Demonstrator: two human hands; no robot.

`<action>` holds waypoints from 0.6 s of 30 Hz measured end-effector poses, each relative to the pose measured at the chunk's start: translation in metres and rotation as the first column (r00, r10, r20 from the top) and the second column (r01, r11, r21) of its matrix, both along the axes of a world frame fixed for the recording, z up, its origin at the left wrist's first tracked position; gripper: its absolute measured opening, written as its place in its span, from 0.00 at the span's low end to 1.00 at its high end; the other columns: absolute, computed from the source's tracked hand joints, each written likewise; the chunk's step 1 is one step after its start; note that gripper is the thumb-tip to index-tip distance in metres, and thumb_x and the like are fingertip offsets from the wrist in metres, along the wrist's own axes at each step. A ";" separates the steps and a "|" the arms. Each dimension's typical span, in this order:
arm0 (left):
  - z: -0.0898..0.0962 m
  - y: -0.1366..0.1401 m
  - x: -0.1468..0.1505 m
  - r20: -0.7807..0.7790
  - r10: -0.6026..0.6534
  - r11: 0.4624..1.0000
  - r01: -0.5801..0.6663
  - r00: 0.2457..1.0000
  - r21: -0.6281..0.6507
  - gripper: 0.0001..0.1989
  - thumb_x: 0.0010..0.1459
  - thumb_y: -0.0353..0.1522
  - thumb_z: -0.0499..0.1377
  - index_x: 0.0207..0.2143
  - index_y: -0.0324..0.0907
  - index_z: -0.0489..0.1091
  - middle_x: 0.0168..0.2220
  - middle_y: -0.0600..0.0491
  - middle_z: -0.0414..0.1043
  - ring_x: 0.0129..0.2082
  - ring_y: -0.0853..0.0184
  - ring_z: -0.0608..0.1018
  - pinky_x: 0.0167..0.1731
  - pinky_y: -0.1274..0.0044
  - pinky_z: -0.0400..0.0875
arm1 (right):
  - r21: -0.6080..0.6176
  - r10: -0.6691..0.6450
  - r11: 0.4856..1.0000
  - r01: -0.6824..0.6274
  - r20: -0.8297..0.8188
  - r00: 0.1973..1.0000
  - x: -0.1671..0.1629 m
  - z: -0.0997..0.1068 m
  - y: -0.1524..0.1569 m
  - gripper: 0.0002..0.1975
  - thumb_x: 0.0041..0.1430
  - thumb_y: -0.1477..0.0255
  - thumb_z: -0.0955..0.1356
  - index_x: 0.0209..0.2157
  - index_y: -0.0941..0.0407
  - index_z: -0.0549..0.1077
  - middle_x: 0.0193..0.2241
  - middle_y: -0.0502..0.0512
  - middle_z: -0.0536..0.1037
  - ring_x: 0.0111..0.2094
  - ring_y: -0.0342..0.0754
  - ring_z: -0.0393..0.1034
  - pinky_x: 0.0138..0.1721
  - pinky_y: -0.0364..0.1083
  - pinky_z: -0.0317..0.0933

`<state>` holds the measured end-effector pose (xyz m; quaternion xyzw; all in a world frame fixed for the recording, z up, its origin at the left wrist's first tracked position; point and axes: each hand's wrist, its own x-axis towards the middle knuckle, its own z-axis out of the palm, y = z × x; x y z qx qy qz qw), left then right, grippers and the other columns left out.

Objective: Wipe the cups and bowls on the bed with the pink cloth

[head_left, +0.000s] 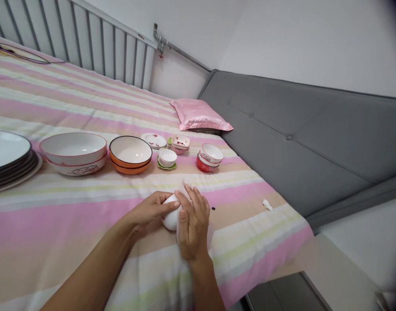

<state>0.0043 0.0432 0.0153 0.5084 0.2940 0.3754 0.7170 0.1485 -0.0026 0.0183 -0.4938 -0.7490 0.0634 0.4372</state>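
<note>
Near the bed's front edge, my left hand (155,209) grips a small white bowl (170,219) by its side. The bowl is tilted, and a bit of red pattern shows low on its outside. My right hand (194,220) presses a thin white tissue (181,190) against the bowl's right side, its fingers bent over the tissue. Part of the tissue hangs out behind the right wrist. Beyond the hands stand a stack of small bowls (212,153), white over red, and a stack of tiny white dishes (167,157) on a green one.
Orange bowls (130,151), large white bowls (73,147) and a stack of plates (10,149) line the left. Flowered plates (154,140) and pink dishes (180,142) sit behind. A crumpled tissue scrap (267,205) lies right, near a grey headboard (289,138). Farther back is a pink pillow (201,114).
</note>
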 end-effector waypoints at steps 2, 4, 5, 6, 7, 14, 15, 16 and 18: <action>0.001 0.000 0.000 -0.023 -0.012 1.000 0.013 1.000 0.008 0.17 0.50 0.42 0.63 0.31 0.34 0.70 0.25 0.52 0.70 0.26 0.68 0.71 0.29 0.77 0.65 | -0.023 -0.032 0.999 0.032 -0.026 0.999 0.004 -0.002 0.003 0.21 0.66 0.69 0.54 0.57 0.46 0.64 0.62 0.49 0.59 0.64 0.53 0.47 0.62 0.59 0.37; 0.002 0.001 -0.001 -0.046 -0.026 1.000 0.027 0.999 0.017 0.18 0.50 0.42 0.63 0.31 0.34 0.71 0.26 0.52 0.71 0.26 0.69 0.71 0.28 0.77 0.65 | -0.047 -0.053 0.998 0.048 -0.101 0.994 0.010 -0.006 0.008 0.21 0.67 0.68 0.53 0.58 0.48 0.63 0.61 0.50 0.61 0.64 0.51 0.47 0.62 0.58 0.38; 0.003 0.001 -0.001 -0.053 -0.034 0.999 0.035 0.998 0.019 0.18 0.50 0.43 0.63 0.31 0.34 0.71 0.27 0.51 0.71 0.26 0.69 0.71 0.28 0.78 0.64 | -0.065 -0.055 0.997 0.045 -0.164 0.985 0.013 -0.008 0.011 0.21 0.67 0.67 0.53 0.58 0.49 0.63 0.61 0.51 0.62 0.64 0.50 0.48 0.62 0.58 0.40; 0.003 0.001 -0.001 -0.057 -0.039 0.999 0.040 0.998 0.016 0.18 0.50 0.43 0.63 0.31 0.34 0.71 0.27 0.51 0.72 0.26 0.69 0.71 0.28 0.78 0.64 | -0.093 -0.055 0.995 0.033 -0.244 0.968 0.016 -0.011 0.014 0.22 0.67 0.66 0.52 0.58 0.50 0.63 0.60 0.52 0.63 0.63 0.50 0.51 0.62 0.56 0.42; 0.003 0.001 -0.002 -0.060 -0.045 0.999 0.045 0.997 0.010 0.18 0.50 0.43 0.63 0.32 0.34 0.71 0.28 0.51 0.72 0.27 0.68 0.71 0.28 0.78 0.64 | -0.132 -0.056 0.991 0.012 -0.333 0.941 0.019 -0.015 0.017 0.23 0.67 0.65 0.52 0.58 0.51 0.63 0.59 0.53 0.64 0.62 0.49 0.53 0.61 0.55 0.45; 0.003 0.001 -0.002 -0.090 -0.038 0.999 0.039 0.995 0.004 0.18 0.51 0.43 0.63 0.33 0.35 0.72 0.28 0.50 0.74 0.27 0.68 0.72 0.28 0.79 0.64 | -0.401 -0.224 0.910 -0.110 -0.697 0.681 0.029 -0.039 0.033 0.30 0.63 0.53 0.53 0.55 0.57 0.68 0.55 0.57 0.69 0.57 0.50 0.62 0.59 0.49 0.52; 0.004 0.001 -0.002 -0.095 -0.037 0.999 0.037 0.995 0.001 0.18 0.50 0.43 0.63 0.33 0.35 0.72 0.29 0.50 0.74 0.27 0.68 0.72 0.28 0.79 0.64 | -0.408 -0.230 0.906 -0.115 -0.701 0.675 0.028 -0.039 0.033 0.30 0.63 0.53 0.53 0.54 0.57 0.68 0.55 0.58 0.69 0.57 0.50 0.62 0.59 0.50 0.52; 0.005 0.001 -0.002 -0.098 -0.035 0.999 0.035 0.995 -0.003 0.19 0.50 0.43 0.63 0.34 0.35 0.72 0.29 0.50 0.74 0.27 0.68 0.72 0.28 0.79 0.64 | -0.402 -0.227 0.909 -0.111 -0.701 0.676 0.028 -0.038 0.032 0.30 0.63 0.53 0.53 0.55 0.57 0.68 0.56 0.58 0.69 0.57 0.50 0.62 0.59 0.50 0.52; 0.006 0.000 -0.001 -0.094 -0.033 0.999 0.032 0.995 -0.009 0.19 0.50 0.44 0.63 0.33 0.34 0.72 0.28 0.49 0.74 0.27 0.68 0.72 0.28 0.78 0.64 | -0.358 -0.194 0.929 -0.091 -0.682 0.705 0.025 -0.033 0.029 0.28 0.64 0.55 0.53 0.56 0.56 0.66 0.57 0.57 0.68 0.58 0.49 0.60 0.59 0.50 0.52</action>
